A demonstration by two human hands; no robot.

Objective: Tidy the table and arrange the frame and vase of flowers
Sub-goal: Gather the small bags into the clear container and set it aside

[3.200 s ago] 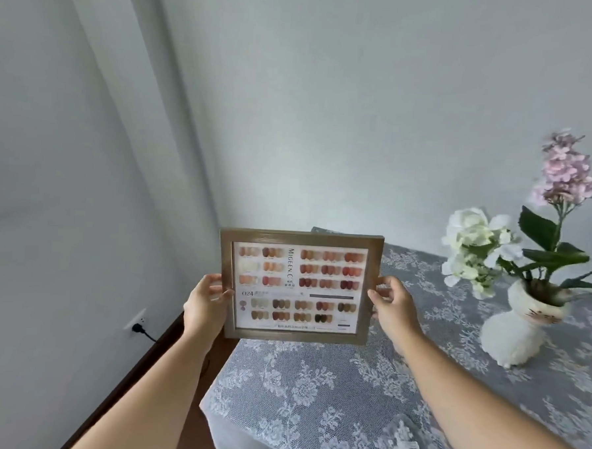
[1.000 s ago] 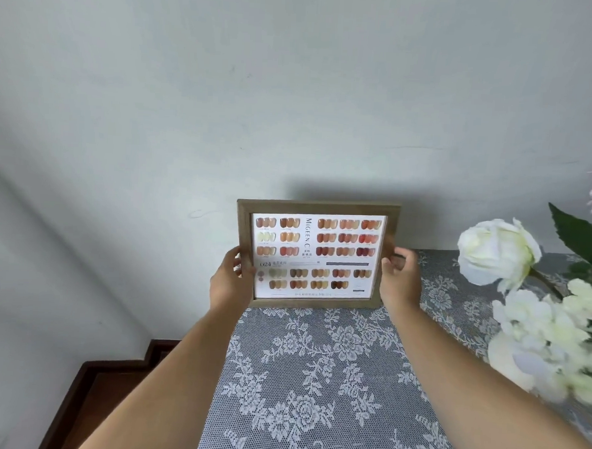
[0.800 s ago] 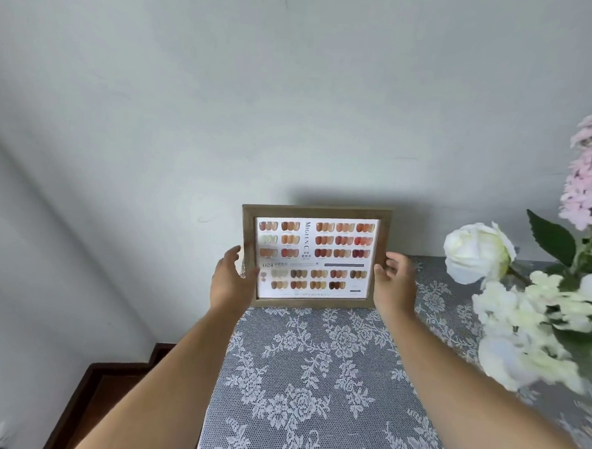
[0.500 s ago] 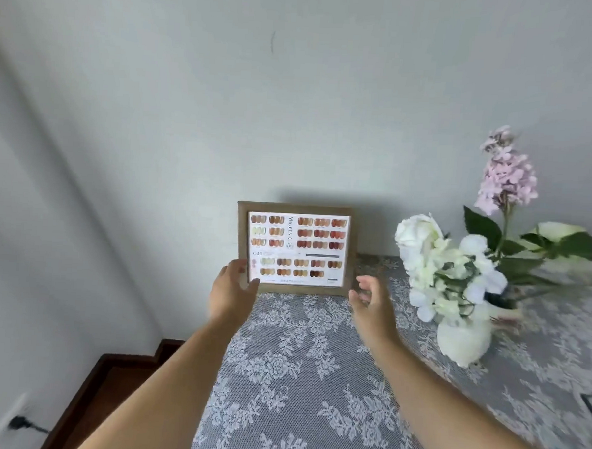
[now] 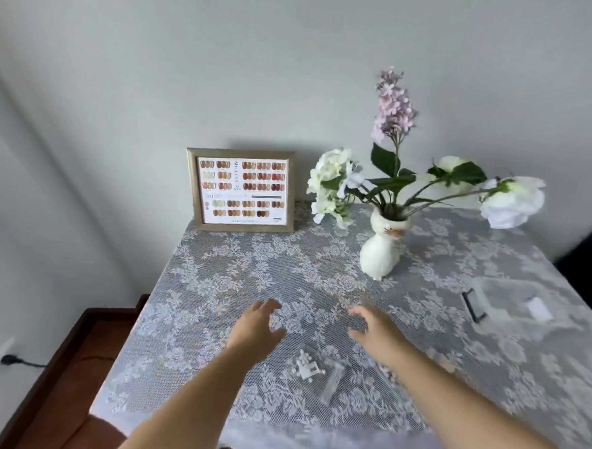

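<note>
The frame (image 5: 240, 190) is out of the hands now — a moment ago both hands held it by its sides, and now it stands up by itself at the far left corner of the table (image 5: 215, 288), leaning back near the wall (image 5: 227, 66). Both hands have come back toward the near edge. The left hand (image 5: 256, 328) is open with loose fingers and holds nothing. The right hand (image 5: 373, 331) is open too and empty. They hover over the lace cloth, a little apart. So the frame part looks done. The vase (image 5: 379, 249), white and shaped a bit like a cat, stands near the far edge, to the right of the frame and not touching it. Its flowers (image 5: 393, 109) spread wide, and one white bloom hangs far out to the right. I think the small stuff still needs tidying next. Some things are hard to make out — a little white plastic piece (image 5: 306, 367) and a clear tube-like thing (image 5: 330, 385) lie near the near edge between the arms, and I cannot tell what they are. By the right edge is a clear bag or wrap (image 5: 510, 304) with a small black piece (image 5: 472, 307) beside it, all blurry. The pictures in the frame are too small to read.
</note>
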